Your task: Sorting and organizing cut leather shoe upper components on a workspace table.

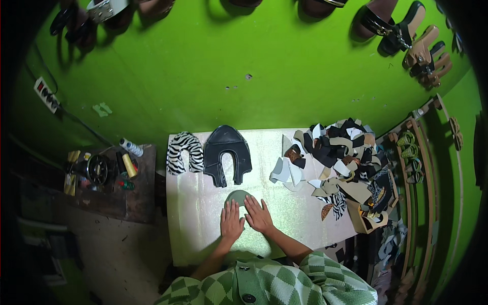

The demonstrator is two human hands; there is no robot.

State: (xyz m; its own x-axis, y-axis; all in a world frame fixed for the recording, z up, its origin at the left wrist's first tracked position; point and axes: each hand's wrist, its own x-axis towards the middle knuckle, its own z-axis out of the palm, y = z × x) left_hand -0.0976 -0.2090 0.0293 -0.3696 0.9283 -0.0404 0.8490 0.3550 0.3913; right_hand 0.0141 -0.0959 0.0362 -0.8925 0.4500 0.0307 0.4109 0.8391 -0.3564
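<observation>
A rounded grey-green piece (236, 197) of sheet material, probably a shoe upper part, lies on the pale table (198, 223) in front of me. My left hand (232, 222) rests flat with its fingertips on the piece's lower left edge. On its right side lies my right hand (258, 215), fingers stretched and slightly spread. The hands cover the piece's lower part. Beyond them is a black U-shaped piece (241, 148) with stitched lines. Beside that lies a zebra-patterned U-shaped piece (175, 151).
Cut scraps (351, 152) in many colours are heaped at the table's right, near an open box (367, 219). White pieces (288, 173) lie beside the heap. At the left, a small dark table (137, 198) bears a sewing machine (96, 170) and a thread cone (129, 165). Sandals (423, 48) hang above.
</observation>
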